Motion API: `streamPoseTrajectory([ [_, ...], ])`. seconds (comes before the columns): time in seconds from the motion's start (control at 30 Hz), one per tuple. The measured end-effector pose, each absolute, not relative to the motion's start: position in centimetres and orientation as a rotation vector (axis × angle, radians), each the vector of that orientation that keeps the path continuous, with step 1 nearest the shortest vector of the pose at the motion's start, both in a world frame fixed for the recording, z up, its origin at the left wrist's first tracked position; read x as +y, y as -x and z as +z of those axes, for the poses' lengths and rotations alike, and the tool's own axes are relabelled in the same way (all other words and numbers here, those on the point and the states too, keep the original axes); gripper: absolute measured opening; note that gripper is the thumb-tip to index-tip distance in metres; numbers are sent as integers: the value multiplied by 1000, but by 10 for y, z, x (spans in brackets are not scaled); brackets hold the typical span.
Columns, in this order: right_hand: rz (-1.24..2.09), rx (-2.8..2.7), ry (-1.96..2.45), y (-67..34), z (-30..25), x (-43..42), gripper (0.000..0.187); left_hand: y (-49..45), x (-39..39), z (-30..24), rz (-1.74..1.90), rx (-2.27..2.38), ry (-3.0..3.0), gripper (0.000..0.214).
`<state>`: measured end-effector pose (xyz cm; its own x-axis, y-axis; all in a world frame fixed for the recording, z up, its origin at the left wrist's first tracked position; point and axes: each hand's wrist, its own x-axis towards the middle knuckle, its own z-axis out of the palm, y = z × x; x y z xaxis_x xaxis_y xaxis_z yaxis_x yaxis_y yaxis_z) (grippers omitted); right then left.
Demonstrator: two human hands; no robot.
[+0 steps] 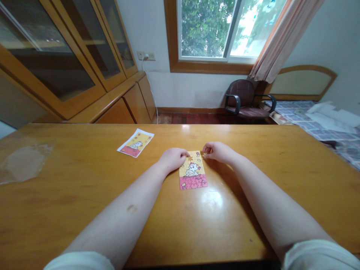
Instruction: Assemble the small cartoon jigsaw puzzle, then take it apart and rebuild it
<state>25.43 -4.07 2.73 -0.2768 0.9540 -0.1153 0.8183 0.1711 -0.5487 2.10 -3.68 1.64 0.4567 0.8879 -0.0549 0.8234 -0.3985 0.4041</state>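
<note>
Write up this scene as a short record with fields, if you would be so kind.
Left hand: fingertips at the jigsaw puzzle's top edge
Right hand: fingers curled at the puzzle's top right corner
Puzzle: yellow and pink cartoon jigsaw puzzle, flat on the table
Surface: wooden table
Nearby: printed picture card left of the puzzle; clear plastic sheet further left

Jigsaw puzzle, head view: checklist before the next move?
1. Pink lower section of the jigsaw puzzle joined: ok.
2. Printed picture card face up and in view on the wooden table: ok.
3. Upper left of the puzzle complete: cannot tell, the left hand covers part of it.
4. Piece held by the right hand: cannot tell, the fingers hide what they pinch.
5. Glare on the table off the puzzle's picture: ok.
</note>
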Motion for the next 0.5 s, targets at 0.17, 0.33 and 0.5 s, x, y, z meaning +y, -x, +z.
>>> streamPoseTrajectory([
  [0.17,804,-2135,1651,-244,29,-45,16,-23,-39,18,260,1465,-2298,30],
  [0.33,839,-2181,1575,-231,18,-49,23,-22,-38,16,371,1476,-2218,30],
  [0.5,583,-2307,1490,-231,11,-49,22,-21,-36,15,424,1477,-2153,29],
])
